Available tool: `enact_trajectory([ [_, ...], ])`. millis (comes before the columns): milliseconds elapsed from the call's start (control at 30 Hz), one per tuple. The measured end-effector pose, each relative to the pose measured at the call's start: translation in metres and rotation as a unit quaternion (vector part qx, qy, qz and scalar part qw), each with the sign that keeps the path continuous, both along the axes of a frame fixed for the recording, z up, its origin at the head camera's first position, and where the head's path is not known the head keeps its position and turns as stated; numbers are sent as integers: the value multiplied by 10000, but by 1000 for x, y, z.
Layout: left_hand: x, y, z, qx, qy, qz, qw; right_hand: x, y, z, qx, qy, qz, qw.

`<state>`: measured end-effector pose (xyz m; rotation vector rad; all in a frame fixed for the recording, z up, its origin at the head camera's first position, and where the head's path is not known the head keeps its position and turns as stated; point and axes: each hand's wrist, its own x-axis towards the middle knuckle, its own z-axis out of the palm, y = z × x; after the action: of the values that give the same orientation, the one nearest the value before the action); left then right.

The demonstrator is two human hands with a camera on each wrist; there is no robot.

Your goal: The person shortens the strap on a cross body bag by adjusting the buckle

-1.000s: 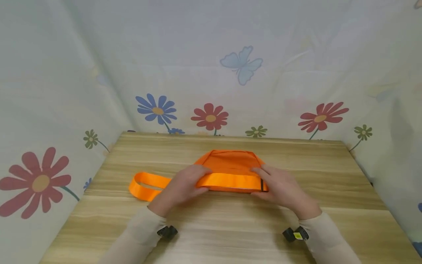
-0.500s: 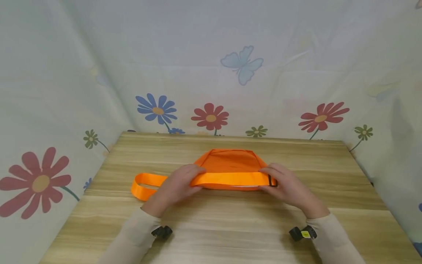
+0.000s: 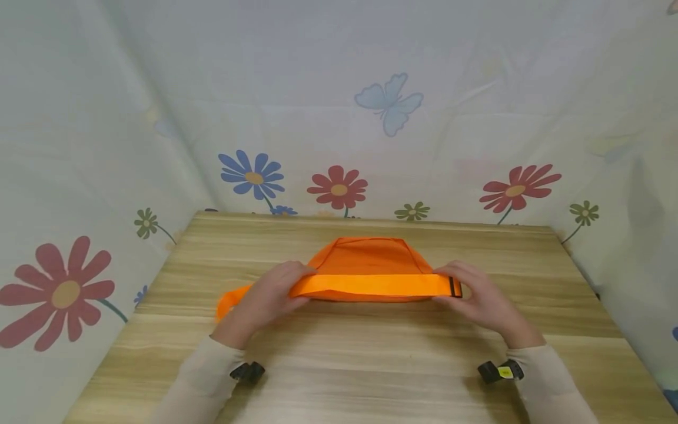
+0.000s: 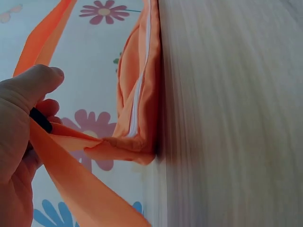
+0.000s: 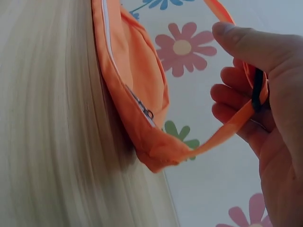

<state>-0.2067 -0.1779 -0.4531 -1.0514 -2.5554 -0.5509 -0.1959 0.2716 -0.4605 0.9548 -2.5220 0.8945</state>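
An orange waist bag (image 3: 373,254) lies on the wooden table with its strap (image 3: 365,285) stretched across the near side. My left hand (image 3: 271,294) grips the strap at the left, where a black plastic piece (image 4: 40,120) sits among the fingers. At the other end my right hand (image 3: 481,299) holds the strap beside a black slider (image 3: 456,287). Part of the strap loop (image 3: 231,300) emerges past my left wrist. Both wrist views show a white zipper (image 4: 137,101) along the bag, with a metal pull (image 5: 148,113) near its right end.
The wooden table (image 3: 365,365) spreads in front of and around the bag. Behind it and at the sides hangs a pale curtain (image 3: 296,88) printed with flowers and a butterfly.
Both hands have moved apart, left hand leftward and right hand rightward, drawing out the strap between them. The black slider has shifted right. Less of the left strap loop shows.
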Motion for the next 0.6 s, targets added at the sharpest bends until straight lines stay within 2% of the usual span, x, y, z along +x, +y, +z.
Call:
enact_trajectory([
  [167,-2,-10,1,51,-7,20,10000,0,12,-5,-196,-100,-111,9997],
  [433,0,-27,1,-73,-550,390,9977,2,28,-5,-555,-508,-485,9960],
  [600,-1,-39,-3,-14,-644,387,9972,5,35,-4,-781,-886,-658,9908],
])
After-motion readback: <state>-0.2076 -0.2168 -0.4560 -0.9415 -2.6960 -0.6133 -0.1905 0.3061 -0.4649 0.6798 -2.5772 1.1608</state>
